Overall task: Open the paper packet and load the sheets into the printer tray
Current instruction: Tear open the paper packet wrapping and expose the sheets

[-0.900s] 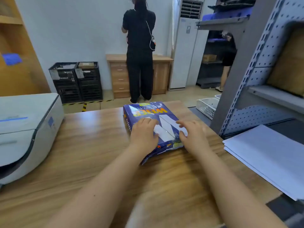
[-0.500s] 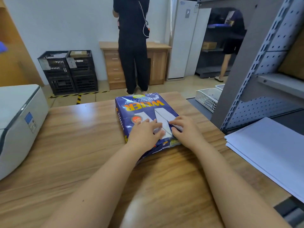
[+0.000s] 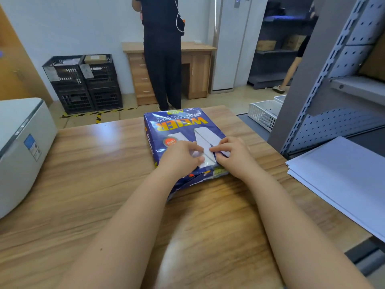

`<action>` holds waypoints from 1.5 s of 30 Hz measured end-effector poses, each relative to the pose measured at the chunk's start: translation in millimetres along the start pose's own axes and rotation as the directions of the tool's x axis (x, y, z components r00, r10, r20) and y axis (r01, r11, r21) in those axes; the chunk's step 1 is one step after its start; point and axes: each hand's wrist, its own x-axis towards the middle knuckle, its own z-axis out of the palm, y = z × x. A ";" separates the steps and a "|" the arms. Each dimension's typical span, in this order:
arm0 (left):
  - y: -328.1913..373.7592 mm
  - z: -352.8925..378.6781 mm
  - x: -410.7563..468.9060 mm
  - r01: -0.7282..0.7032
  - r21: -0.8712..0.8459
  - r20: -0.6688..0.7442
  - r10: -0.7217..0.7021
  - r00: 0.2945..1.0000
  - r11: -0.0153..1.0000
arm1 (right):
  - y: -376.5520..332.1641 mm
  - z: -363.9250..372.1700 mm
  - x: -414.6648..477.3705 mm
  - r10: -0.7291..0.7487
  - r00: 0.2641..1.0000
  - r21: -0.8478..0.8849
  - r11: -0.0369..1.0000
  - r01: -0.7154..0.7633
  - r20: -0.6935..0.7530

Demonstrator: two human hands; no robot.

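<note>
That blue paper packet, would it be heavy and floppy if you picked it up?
Probably heavy for its size: the blue paper packet looks thick and full. It likely stays fairly stiff, lying flat on the table. Its glossy wrapper may feel slippery, and the near end looks crumpled and loose.

head-worn view, down over desk (image 3: pixel 83 184)

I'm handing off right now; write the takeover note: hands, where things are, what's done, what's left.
Left hand: on the packet, fingertips at the white flap near its near end.
Right hand: same flap, from the other side. Whether either has a pinch on it is unclear.
Packet: flat on the desk, near end crumpled, still wrapped.
Printer: far left on the desk; no tray visible.
Loose sheets: right edge of the desk.
Done: nothing opened.
Left: open the wrap, pull out the sheets, load the tray.
</note>
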 end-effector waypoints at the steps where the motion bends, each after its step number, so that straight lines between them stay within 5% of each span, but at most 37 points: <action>1: 0.8 1.3 0.5 0.019 -0.036 -0.033 -0.021 0.999 0.999 | -1.4 -0.7 1.9 0.008 1.000 0.000 1.000 -0.008 0.006; 7: 1.6 7.4 9.6 0.063 -0.092 -0.151 -0.077 0.986 0.994 | -7.6 -4.4 16.4 0.046 0.999 -0.003 0.999 -0.046 0.028; 21: 1.4 10.4 23.1 -0.089 0.355 -0.109 0.136 0.985 0.931 | -13.6 2.9 22.8 0.104 0.992 -0.091 0.991 -0.097 0.076; 24: 0.4 7.5 24.3 -0.089 0.332 -0.051 0.112 0.992 0.939 | -16.0 7.4 22.8 0.100 0.992 -0.156 0.984 -0.088 0.073; 30: -0.5 0.1 21.8 -0.122 0.235 0.010 0.123 0.992 0.964 | -13.7 2.4 21.3 0.081 0.994 -0.020 0.997 -0.080 0.079; 45: 11.5 -1.6 12.4 -0.215 0.095 -0.020 0.218 0.976 0.972 | -8.6 -8.4 16.4 0.032 0.995 0.186 0.981 -0.049 0.094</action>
